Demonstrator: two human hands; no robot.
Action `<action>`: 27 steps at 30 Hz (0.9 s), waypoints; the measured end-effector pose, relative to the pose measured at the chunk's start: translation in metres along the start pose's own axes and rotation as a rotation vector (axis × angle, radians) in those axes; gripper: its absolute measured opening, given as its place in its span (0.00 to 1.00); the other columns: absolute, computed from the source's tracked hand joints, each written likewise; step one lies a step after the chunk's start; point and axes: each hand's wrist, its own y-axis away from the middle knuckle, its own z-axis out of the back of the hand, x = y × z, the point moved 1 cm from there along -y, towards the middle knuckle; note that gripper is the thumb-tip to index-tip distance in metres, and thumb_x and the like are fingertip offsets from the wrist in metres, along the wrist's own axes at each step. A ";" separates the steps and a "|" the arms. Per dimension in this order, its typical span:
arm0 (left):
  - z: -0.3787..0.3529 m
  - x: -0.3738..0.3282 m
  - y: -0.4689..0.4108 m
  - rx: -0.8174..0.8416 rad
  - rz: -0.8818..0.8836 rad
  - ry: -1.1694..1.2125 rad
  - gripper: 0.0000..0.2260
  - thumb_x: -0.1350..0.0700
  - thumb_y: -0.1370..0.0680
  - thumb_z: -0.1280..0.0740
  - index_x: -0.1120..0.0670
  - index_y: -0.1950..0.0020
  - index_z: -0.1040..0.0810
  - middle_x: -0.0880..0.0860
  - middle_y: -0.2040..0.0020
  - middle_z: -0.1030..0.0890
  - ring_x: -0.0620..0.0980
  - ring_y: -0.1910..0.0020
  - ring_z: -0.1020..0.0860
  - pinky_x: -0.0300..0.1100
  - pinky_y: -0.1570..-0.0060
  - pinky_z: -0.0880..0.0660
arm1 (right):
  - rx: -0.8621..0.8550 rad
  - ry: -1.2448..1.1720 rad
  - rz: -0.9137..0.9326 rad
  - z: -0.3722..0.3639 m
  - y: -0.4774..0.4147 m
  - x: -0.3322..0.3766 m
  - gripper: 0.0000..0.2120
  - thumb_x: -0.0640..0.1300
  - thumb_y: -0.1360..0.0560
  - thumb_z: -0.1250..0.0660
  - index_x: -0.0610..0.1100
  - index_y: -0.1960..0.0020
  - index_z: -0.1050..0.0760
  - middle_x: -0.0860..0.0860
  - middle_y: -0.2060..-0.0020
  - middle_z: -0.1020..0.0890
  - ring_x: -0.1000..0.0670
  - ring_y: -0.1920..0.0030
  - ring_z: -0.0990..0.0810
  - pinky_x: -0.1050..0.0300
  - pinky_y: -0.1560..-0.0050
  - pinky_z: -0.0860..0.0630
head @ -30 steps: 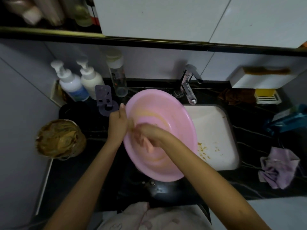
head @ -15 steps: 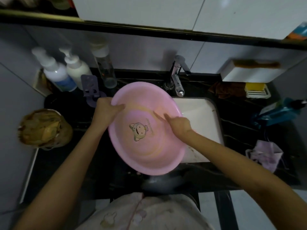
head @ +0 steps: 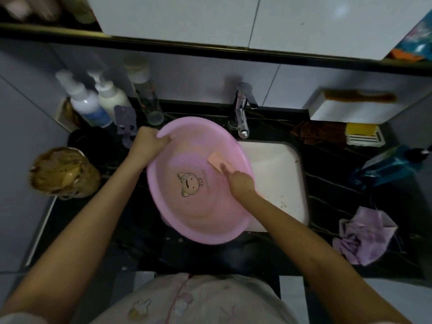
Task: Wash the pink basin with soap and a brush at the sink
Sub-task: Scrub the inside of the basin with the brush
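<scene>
Head view.
- Obscured: the pink basin [head: 187,220] covers the left side of the white sink [head: 278,174]. Shelf items at top left are too blurred to identify.
- Left hand [head: 146,143]: fingers curled over the basin's far-left rim, gripping it.
- Right hand [head: 240,181]: index finger straight, pressing a peach bar [head: 217,160] against the basin's inner wall. The other fingers are unclear.
- Basin: tilted, partly on the black counter [head: 332,206], holding only the bar. A cartoon print shows on its floor.

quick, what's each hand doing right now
left hand: grips the pink basin by its rim
right hand: open, straight finger pressing the peach soap bar inside it
</scene>
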 end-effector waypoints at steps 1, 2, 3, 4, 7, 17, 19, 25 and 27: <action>-0.002 0.000 0.002 -0.008 -0.012 -0.015 0.05 0.57 0.25 0.33 0.59 0.58 0.23 0.61 0.61 0.23 0.54 0.62 0.24 0.47 0.60 0.28 | 0.043 0.022 -0.038 -0.001 0.013 -0.010 0.22 0.51 0.19 0.48 0.51 0.26 0.42 0.41 0.47 0.22 0.46 0.57 0.25 0.56 0.64 0.32; -0.002 0.000 0.004 -0.019 -0.012 -0.026 0.06 0.57 0.25 0.32 0.59 0.57 0.22 0.62 0.61 0.23 0.55 0.62 0.24 0.48 0.61 0.27 | 0.089 0.136 -0.012 -0.003 0.025 -0.016 0.23 0.50 0.19 0.48 0.50 0.25 0.45 0.42 0.46 0.23 0.46 0.55 0.24 0.57 0.61 0.29; -0.002 0.000 0.005 -0.032 -0.012 -0.037 0.07 0.56 0.25 0.32 0.61 0.56 0.21 0.62 0.60 0.22 0.56 0.61 0.23 0.50 0.60 0.26 | 0.163 0.278 0.030 -0.006 0.037 -0.019 0.25 0.46 0.18 0.47 0.50 0.23 0.49 0.42 0.43 0.24 0.45 0.51 0.23 0.55 0.57 0.27; -0.002 0.000 0.006 -0.044 -0.009 -0.048 0.10 0.56 0.25 0.32 0.63 0.54 0.20 0.63 0.59 0.21 0.57 0.61 0.22 0.51 0.58 0.24 | 0.257 0.354 0.067 -0.005 0.050 -0.021 0.25 0.44 0.18 0.48 0.50 0.23 0.50 0.43 0.39 0.26 0.44 0.46 0.23 0.53 0.51 0.26; -0.004 -0.004 0.009 -0.080 -0.010 -0.084 0.13 0.55 0.25 0.32 0.67 0.53 0.20 0.65 0.58 0.20 0.60 0.60 0.21 0.51 0.59 0.25 | 0.543 0.239 0.199 0.005 0.077 -0.018 0.22 0.46 0.17 0.50 0.49 0.24 0.44 0.45 0.35 0.29 0.44 0.43 0.26 0.54 0.45 0.29; -0.008 -0.008 0.018 -0.086 -0.018 -0.047 0.14 0.55 0.24 0.31 0.66 0.48 0.20 0.61 0.58 0.21 0.54 0.60 0.23 0.45 0.60 0.29 | 0.003 0.432 0.013 0.036 0.029 -0.049 0.31 0.43 0.21 0.43 0.53 0.23 0.54 0.44 0.47 0.25 0.45 0.52 0.22 0.55 0.61 0.31; -0.010 -0.006 0.022 -0.109 -0.018 -0.025 0.14 0.55 0.24 0.31 0.66 0.48 0.20 0.60 0.59 0.21 0.53 0.61 0.23 0.45 0.60 0.29 | 0.063 0.527 0.049 0.026 0.041 -0.049 0.30 0.41 0.21 0.44 0.50 0.23 0.52 0.46 0.47 0.24 0.46 0.51 0.21 0.57 0.61 0.31; -0.016 -0.008 0.024 -0.131 0.023 -0.001 0.14 0.55 0.25 0.30 0.67 0.51 0.20 0.63 0.59 0.22 0.53 0.61 0.24 0.45 0.61 0.30 | 0.561 0.145 0.391 0.012 0.089 -0.019 0.26 0.37 0.20 0.49 0.52 0.24 0.43 0.46 0.42 0.24 0.46 0.50 0.24 0.56 0.50 0.27; -0.018 -0.011 0.024 -0.106 0.043 0.011 0.16 0.55 0.25 0.30 0.68 0.48 0.21 0.65 0.54 0.20 0.53 0.60 0.24 0.43 0.60 0.31 | 0.662 -0.247 0.374 0.022 0.100 -0.020 0.26 0.36 0.21 0.47 0.54 0.26 0.40 0.49 0.57 0.23 0.50 0.65 0.29 0.59 0.65 0.29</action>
